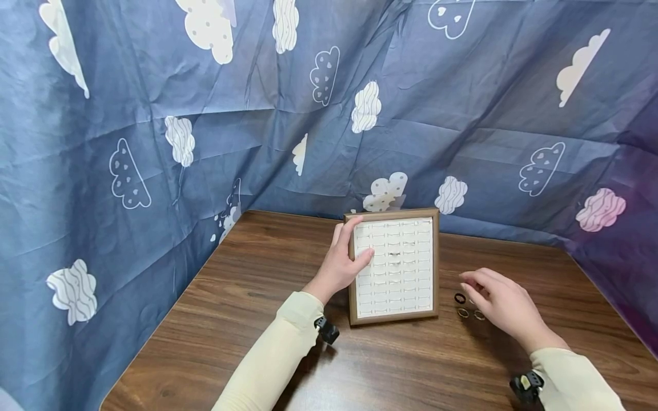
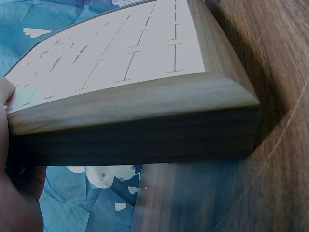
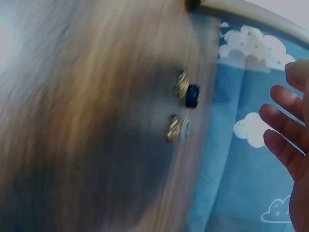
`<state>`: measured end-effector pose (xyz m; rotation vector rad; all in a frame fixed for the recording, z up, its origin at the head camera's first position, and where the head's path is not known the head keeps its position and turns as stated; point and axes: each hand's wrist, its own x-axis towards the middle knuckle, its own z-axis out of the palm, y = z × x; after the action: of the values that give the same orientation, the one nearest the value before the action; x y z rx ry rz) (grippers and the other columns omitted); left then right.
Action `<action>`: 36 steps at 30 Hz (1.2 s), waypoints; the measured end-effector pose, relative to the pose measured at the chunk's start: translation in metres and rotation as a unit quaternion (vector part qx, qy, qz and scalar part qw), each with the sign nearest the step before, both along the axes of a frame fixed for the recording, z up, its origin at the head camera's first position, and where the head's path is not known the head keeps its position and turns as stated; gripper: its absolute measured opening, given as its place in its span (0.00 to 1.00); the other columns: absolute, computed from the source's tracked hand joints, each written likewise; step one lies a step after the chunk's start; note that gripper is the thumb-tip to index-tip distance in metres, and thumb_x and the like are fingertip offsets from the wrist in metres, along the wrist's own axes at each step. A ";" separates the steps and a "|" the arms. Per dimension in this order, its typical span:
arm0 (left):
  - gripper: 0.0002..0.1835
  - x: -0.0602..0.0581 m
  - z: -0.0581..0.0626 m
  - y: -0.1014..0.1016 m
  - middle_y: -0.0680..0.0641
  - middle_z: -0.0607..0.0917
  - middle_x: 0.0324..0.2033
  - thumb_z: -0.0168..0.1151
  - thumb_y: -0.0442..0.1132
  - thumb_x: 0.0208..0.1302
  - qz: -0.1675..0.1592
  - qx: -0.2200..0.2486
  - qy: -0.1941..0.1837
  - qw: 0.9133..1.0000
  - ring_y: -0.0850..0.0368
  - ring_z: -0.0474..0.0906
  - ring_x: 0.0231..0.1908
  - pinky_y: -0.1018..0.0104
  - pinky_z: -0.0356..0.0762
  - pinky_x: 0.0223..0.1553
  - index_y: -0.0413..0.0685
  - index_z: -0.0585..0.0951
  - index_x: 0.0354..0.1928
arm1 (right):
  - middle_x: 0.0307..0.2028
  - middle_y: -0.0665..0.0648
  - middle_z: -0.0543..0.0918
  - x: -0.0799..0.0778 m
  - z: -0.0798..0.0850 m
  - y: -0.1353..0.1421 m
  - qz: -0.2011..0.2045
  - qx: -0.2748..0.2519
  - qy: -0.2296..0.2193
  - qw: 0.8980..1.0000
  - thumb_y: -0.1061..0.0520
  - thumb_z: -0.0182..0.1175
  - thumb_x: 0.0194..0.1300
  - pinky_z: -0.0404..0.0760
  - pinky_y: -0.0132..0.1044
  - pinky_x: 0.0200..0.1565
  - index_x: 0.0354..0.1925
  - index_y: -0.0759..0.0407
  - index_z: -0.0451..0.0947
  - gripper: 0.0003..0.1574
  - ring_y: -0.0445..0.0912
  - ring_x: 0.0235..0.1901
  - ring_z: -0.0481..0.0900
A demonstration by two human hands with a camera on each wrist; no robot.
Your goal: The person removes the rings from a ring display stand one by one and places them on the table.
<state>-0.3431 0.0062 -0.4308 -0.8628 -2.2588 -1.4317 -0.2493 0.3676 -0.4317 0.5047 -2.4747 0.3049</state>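
My left hand (image 1: 340,267) grips the left side of a wood-framed ring display board (image 1: 393,319), thumb over its white face and fingers behind the edge. The board stands tilted up on the table, with rows of slots; a few silvery rings, such as one dark silver ring (image 1: 394,254), sit in the middle columns. My right hand (image 1: 502,305) hovers beside loose rings, its fingers loosely bent and apart with nothing between them. In the right wrist view these are a black ring (image 3: 192,96), two gold rings (image 3: 173,129) and a silver ring (image 3: 185,129), all on the table.
The brown wooden table (image 1: 247,285) reaches back to a blue curtain (image 1: 231,85) with white clouds, which hangs behind the board and along the sides. A dark wrist camera is strapped on each sleeve.
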 end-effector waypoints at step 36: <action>0.41 0.002 0.001 0.000 0.41 0.69 0.66 0.67 0.43 0.75 0.002 -0.005 -0.002 1.000 0.47 0.77 0.57 0.48 0.78 0.64 0.67 0.57 0.83 | 0.37 0.46 0.86 -0.027 0.019 -0.076 0.113 -0.071 0.085 0.987 0.67 0.76 0.60 0.71 0.28 0.38 0.51 0.56 0.89 0.20 0.39 0.32 0.76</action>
<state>-0.3410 0.0063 -0.4300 -0.8589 -2.2712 -1.4239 -0.2764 0.2917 -0.4122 0.7203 -2.2145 0.5027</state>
